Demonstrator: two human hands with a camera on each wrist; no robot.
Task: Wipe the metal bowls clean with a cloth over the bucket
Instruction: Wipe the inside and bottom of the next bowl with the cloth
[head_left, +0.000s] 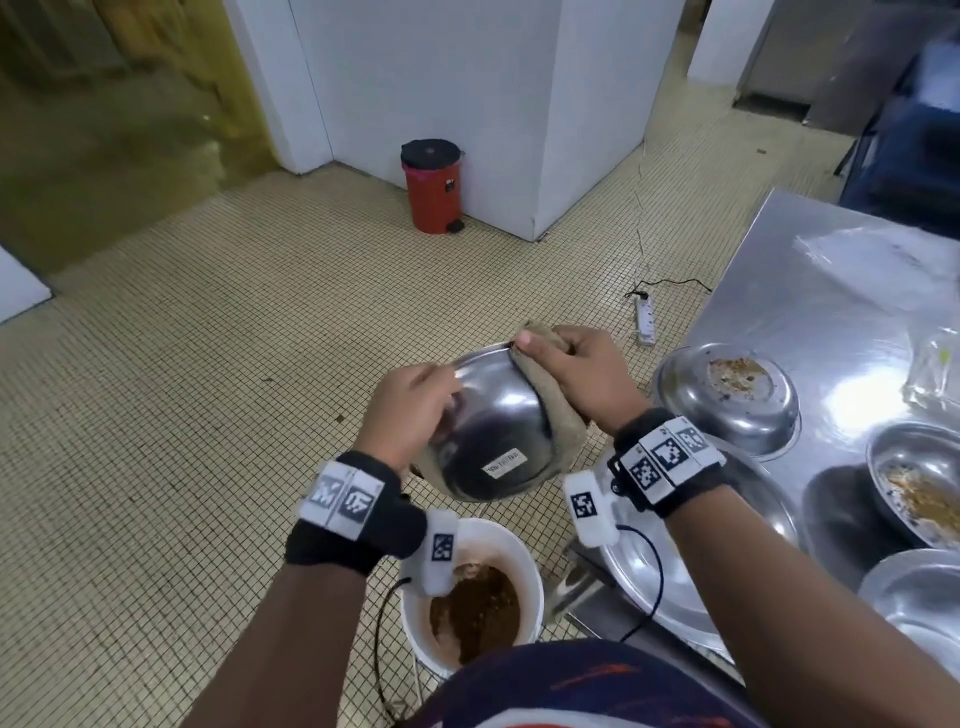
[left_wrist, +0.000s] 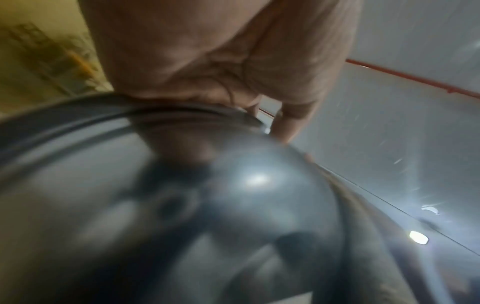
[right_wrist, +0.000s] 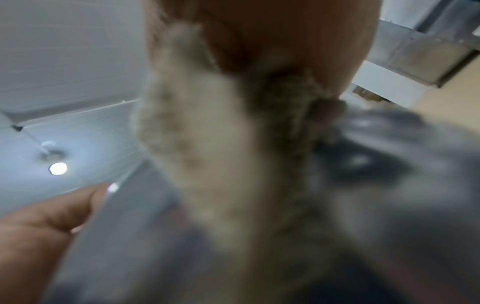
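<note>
A shiny metal bowl (head_left: 493, 431) is held tilted in the air, its underside with a white sticker toward me, above and beyond the white bucket (head_left: 519, 540) of brown slop. My left hand (head_left: 410, 410) grips the bowl's left rim. My right hand (head_left: 566, 369) holds a beige cloth (head_left: 558, 415) against the bowl's right edge, thumb at the top rim. In the left wrist view the bowl (left_wrist: 182, 205) fills the frame under the left hand (left_wrist: 221, 61). The right wrist view shows the blurred cloth (right_wrist: 221, 144) in front of the right hand (right_wrist: 285, 30).
A steel table (head_left: 810, 291) stands at the right with several dirty metal bowls (head_left: 727, 400), and a round tray (head_left: 675, 571) overhangs its near corner. A power strip (head_left: 645, 322) lies on the tiled floor. A red pedal bin (head_left: 431, 187) stands by the white pillar.
</note>
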